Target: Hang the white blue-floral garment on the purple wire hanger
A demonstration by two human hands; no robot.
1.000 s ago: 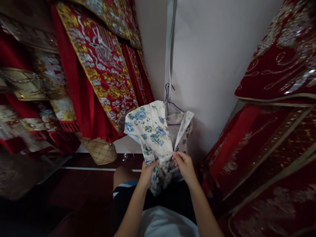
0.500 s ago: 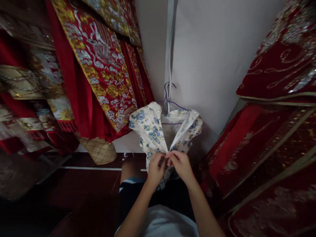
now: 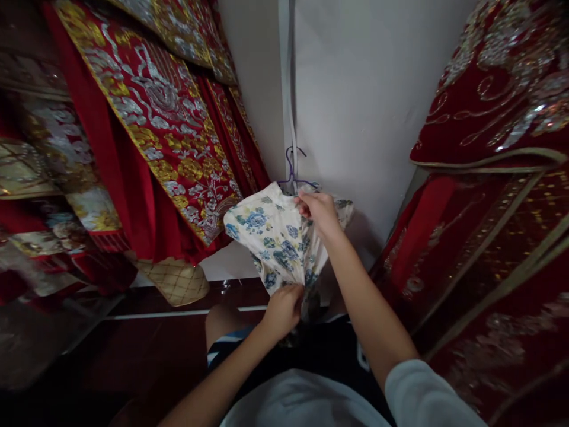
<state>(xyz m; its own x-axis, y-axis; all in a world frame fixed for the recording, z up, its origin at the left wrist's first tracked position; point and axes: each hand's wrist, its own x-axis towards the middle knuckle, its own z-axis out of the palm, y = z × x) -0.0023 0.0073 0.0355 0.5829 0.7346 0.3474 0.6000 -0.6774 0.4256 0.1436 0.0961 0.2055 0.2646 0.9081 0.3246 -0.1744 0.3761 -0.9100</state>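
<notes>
A cream garment with blue flowers (image 3: 275, 237) hangs on a thin purple hanger (image 3: 291, 172) against the wall. Low on its front, my left hand (image 3: 284, 308) is closed on the cloth where the two front edges come together. My right hand (image 3: 320, 214) is up by the neckline, fingers pinched on the upper front edge of the garment. The front panels lie drawn together between my hands. My right hand and forearm cover part of the garment's right side.
Red robes with gold and silver embroidery (image 3: 178, 130) hang at the left, beside a quilted cream piece (image 3: 173, 281). More red beaded garments (image 3: 480, 118) hang at the right. A pale strap (image 3: 287, 77) runs down the grey wall.
My right hand has moved up from beside my left hand to the neckline. The open neck of the garment has been drawn closed. The view has shifted slightly to the right.
</notes>
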